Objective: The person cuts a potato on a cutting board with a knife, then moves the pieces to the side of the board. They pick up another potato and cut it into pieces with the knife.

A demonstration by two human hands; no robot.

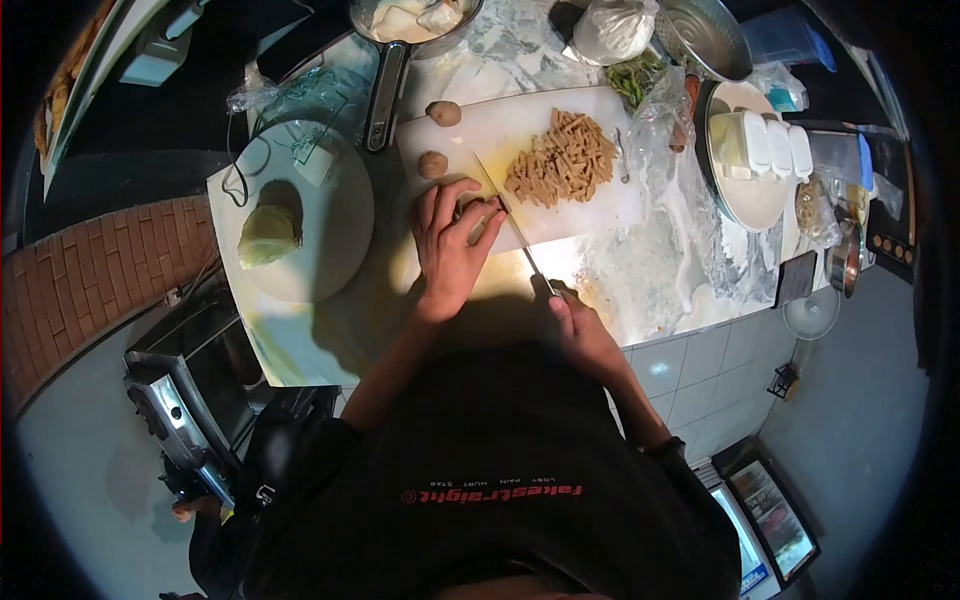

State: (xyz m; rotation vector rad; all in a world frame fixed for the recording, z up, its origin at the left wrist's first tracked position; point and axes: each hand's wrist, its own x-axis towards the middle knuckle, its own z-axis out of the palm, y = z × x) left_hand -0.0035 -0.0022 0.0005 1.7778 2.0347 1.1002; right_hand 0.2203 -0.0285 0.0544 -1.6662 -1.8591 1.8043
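My left hand (456, 245) is bent over a small brown piece (488, 201) on the white cutting board (600, 225), its fingertips pressing the piece down. In my right hand (580, 328) is the handle of a knife (516, 226), whose thin blade points up and left across the board, close beside my left fingertips. Right of the blade lies a pile of brown cut strips (563, 158). Two round brown pieces (433, 165) (444, 113) rest near the board's left edge, beyond my left hand.
A round plate (340, 240) with a pale green cabbage piece (268, 238) stands at left. A pan (388, 90) sits behind. Plastic bags (612, 30), green herbs (634, 80), a metal bowl (706, 38) and a plate with white containers (755, 212) stand at right. Another person's hand (184, 511) shows lower left.
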